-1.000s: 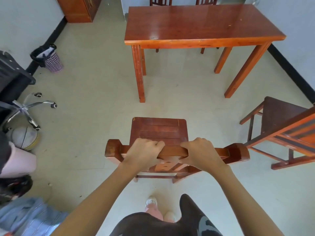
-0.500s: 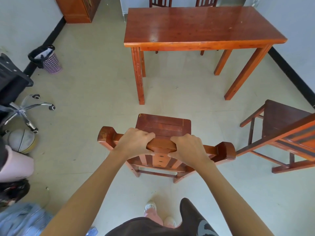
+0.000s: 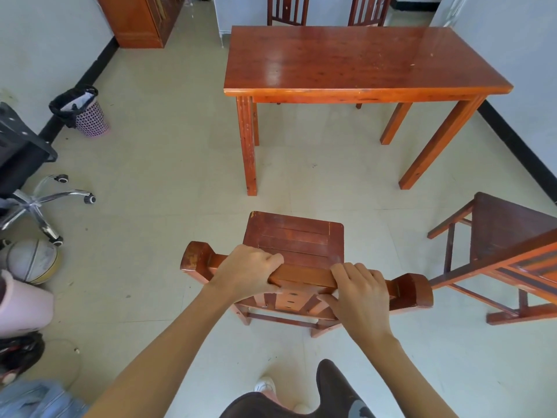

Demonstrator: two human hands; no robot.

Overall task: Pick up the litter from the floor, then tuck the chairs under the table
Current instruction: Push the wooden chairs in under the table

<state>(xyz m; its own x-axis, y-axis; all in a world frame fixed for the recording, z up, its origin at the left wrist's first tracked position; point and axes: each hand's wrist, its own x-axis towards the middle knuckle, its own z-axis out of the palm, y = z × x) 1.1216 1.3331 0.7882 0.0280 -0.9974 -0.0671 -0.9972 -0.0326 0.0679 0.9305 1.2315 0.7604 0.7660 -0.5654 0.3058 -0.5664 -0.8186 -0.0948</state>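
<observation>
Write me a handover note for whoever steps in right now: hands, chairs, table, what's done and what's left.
Left hand and right hand: both closed on the top rail of the held chair.
That chair stands short of the table, seat facing it, not yet under.
Second chair stands out to the right, angled.
Two far chairs sit at the table's back side.
No litter visible on the open floor.
Left: push this chair in, then the second chair.

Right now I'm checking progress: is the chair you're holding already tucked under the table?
No: the chair, gripped by both hands, stands on open floor short of the table.
</observation>
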